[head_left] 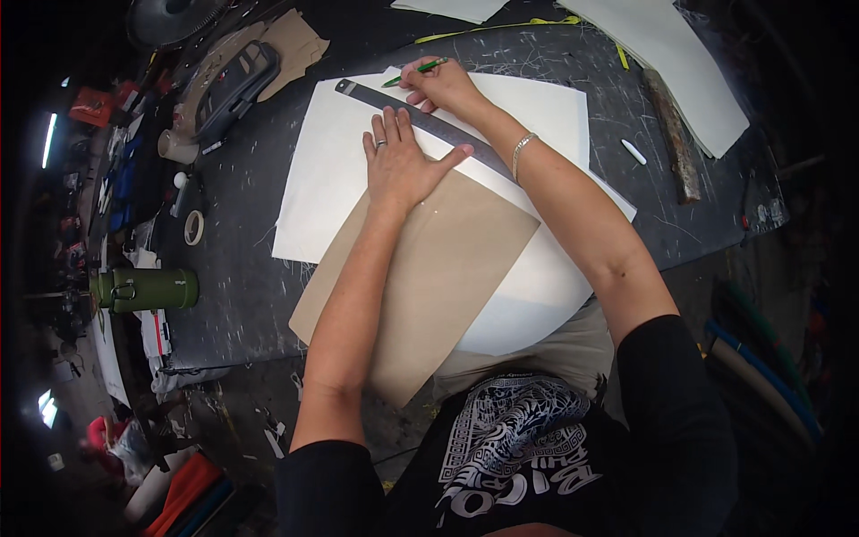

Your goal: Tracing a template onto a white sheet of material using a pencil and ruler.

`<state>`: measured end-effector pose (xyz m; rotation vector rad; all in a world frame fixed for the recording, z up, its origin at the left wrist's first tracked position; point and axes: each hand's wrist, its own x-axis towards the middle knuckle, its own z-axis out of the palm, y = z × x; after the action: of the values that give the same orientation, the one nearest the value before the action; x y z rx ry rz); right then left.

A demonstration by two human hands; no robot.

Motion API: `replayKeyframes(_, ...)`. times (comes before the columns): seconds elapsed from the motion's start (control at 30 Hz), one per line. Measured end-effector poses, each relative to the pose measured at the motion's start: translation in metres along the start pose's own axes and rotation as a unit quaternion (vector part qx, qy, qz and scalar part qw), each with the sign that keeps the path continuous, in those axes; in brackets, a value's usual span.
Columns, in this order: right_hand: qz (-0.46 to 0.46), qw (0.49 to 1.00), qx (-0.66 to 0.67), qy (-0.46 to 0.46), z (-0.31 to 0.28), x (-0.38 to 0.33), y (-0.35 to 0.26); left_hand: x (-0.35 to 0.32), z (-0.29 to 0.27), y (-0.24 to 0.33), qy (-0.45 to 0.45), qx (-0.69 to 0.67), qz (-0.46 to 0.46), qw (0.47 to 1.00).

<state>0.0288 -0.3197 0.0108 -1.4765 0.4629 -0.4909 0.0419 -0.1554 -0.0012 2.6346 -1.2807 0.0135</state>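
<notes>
Pressing a long grey metal ruler [361, 95] onto paper-like white sheets [320, 170] with spread fingers of the left hand [399, 170]; pinching a slim green writing tool [433, 65] in the right hand [445, 89]. Best to press evenly, hugging the edge.

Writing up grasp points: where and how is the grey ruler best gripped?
Probably the upper-left end of the grey ruler, approached from the left, pinching across its long edges. It is a long, narrow strip and that end is clear, while the left hand has fingers on it farther along. It lies flat on white paper, so a nail under the edge may help.
</notes>
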Motion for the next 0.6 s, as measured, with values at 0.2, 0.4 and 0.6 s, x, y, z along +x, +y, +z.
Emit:
replayKeyframes(0.2,0.003,0.999,-0.051,-0.005,0.007,0.01,-0.002,-0.002,0.001,0.0,0.004,-0.006,0.004,1.0)
replayKeyframes(0.4,-0.001,0.991,-0.132,-0.034,-0.004,0.003,-0.005,-0.003,0.003,0.005,0.026,0.008,0.022,0.999)
replayKeyframes(0.6,0.0,0.979,-0.188,-0.081,-0.051,-0.051,-0.022,0.001,0.005,-0.005,0.042,0.006,0.03,0.999)
